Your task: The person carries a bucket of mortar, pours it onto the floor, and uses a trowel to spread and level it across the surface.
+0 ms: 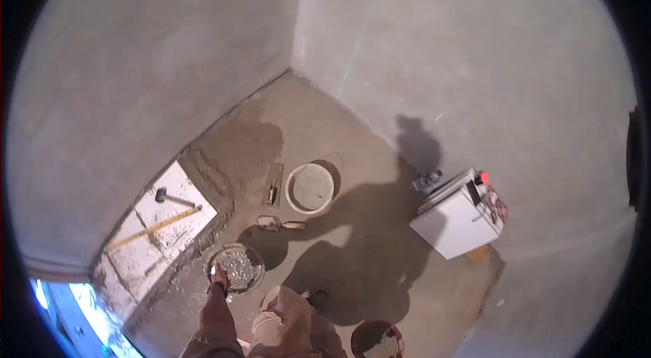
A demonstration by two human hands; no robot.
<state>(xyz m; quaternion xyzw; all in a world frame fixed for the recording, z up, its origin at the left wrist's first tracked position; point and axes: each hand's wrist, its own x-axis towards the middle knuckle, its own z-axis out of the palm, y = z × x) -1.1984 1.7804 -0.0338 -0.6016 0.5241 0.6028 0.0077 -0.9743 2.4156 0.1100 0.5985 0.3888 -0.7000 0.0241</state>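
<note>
My left hand point(219, 275) reaches down to a round bucket point(262, 275) of glittering water, at the left side of its rim. The fingers are small and washed out by glare, so their pose and anything in them cannot be made out. Wet splashes mark the floor left of the bucket. A trowel point(269, 223) with a pale handle lies beyond it, and a flat finishing trowel point(272, 195) rests farther on. Beside that stands a round tub point(310, 188) of grey mix. My right hand is out of view.
White laid tiles point(135, 276) along the left wall carry a mallet point(161, 195) and a yellow level or ruler point(156, 228). Stacked tiles point(456, 222) stand at right, near a bottle point(427, 180). Another bucket point(399, 339) is at the bottom. My shadow covers the middle floor.
</note>
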